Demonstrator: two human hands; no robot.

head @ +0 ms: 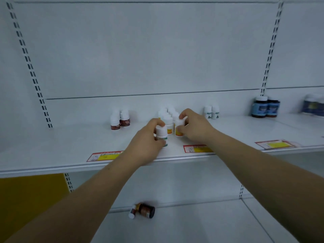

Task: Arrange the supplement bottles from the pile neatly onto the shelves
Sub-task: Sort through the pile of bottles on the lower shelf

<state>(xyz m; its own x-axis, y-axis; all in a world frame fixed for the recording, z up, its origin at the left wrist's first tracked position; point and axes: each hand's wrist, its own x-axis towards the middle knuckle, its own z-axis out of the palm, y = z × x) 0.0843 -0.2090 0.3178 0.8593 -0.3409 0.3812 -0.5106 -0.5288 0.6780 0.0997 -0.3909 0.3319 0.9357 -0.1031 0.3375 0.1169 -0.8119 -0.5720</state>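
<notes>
A: Where is the bottle that is being handled?

B: A green-banded bottle point(162, 134), white and upright, is gripped by the left hand point(147, 142) over the front part of the middle shelf point(52, 151). The left fingers point(157, 121) are curled round its cap and body. Whether its base touches the shelf cannot be told.

A: And the other hand?

B: A yellow-labelled bottle point(179, 128) is clasped by the right hand point(194, 128), with the right fingers point(184, 114) wrapped over its cap and side. It is held upright at the front of a cluster of white bottles point(168, 114), just beside them.

A: What else is seen on that shelf?

B: To the left, well apart, two red-labelled bottles point(120, 121) are stood together. To the right, a pair of small green-marked bottles point(211, 112) is set near the back panel. Further right, two dark blue-labelled jars point(265, 106) are placed side by side, and beyond them more containers are seen, too blurred to be told. Three price tags point(103, 156) are fixed along the front edge.

A: And below?

B: On the lower shelf point(201, 225), an amber bottle point(146, 209) is laid on its side, with a small white-capped bottle point(132, 213) touching it. A yellow panel point(31, 199) is seen at the lower left.
</notes>
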